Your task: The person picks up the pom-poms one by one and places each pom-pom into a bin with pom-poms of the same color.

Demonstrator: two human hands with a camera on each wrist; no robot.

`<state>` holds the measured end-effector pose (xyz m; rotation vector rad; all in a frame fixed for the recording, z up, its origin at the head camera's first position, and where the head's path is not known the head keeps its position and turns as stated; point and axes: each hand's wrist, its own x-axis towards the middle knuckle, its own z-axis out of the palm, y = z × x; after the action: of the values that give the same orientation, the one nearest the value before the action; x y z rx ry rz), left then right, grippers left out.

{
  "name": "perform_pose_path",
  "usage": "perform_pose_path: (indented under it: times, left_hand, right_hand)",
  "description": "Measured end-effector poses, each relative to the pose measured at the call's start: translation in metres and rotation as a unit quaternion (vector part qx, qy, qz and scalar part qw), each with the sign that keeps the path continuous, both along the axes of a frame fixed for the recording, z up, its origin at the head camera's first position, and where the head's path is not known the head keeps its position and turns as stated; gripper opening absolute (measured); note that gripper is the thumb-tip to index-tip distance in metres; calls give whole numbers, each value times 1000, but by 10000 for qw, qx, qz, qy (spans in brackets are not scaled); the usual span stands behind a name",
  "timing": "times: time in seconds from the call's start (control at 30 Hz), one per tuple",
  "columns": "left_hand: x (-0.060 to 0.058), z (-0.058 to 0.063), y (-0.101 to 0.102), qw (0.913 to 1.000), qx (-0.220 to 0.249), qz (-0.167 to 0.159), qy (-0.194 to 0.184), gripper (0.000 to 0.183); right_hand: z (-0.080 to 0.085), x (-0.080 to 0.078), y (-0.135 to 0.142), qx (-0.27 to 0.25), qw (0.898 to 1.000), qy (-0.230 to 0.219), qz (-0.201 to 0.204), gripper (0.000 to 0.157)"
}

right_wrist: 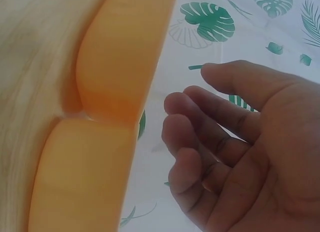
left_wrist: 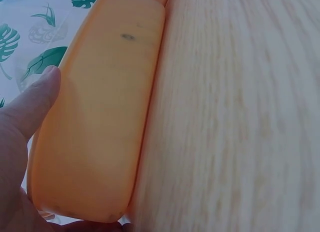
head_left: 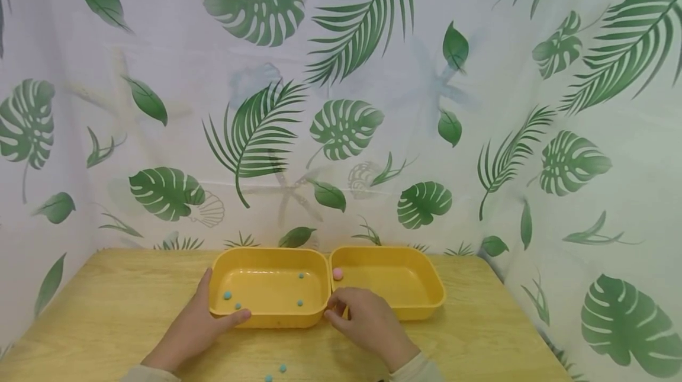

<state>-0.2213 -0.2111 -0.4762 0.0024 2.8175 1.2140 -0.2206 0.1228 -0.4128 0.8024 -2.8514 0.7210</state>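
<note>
Two yellow plastic trays stand side by side on the table. My left hand (head_left: 197,323) holds the left tray (head_left: 272,321), its thumb on the front rim and its fingers round the left end. In the left wrist view the thumb lies along the upper edge of the left tray (left_wrist: 100,107). Several small teal balls (head_left: 227,295) lie in that tray. My right hand (head_left: 364,320) hovers by the adjoining corners, fingers loosely bent with nothing between them in the right wrist view. The right tray (head_left: 421,313) holds a pink ball (head_left: 338,274) near its left wall.
Two more teal balls, a farther one (head_left: 283,368) and a nearer one (head_left: 269,378), lie on the wooden table (head_left: 479,340) toward the front edge. Behind the trays hangs a white curtain (head_left: 373,204) printed with green leaves, which also closes off both sides.
</note>
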Motion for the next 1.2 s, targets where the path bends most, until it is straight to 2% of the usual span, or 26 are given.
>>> perform_pose_path:
  times: [0.7, 0.87, 1.2]
  left_hand:
    - [2, -6, -1, 9999, -112, 34, 13, 133]
    - [2, -7, 0, 9999, -114, 63, 15, 134]
    - [1, -1, 0, 9999, -122, 71, 42, 133]
  right_hand:
    - [-7, 2, 0, 38, 9999, -131, 86, 8]
    - [-10, 2, 0, 80, 9999, -27, 110, 8]
    - [-1, 2, -4, 121, 9999, -45, 73, 7]
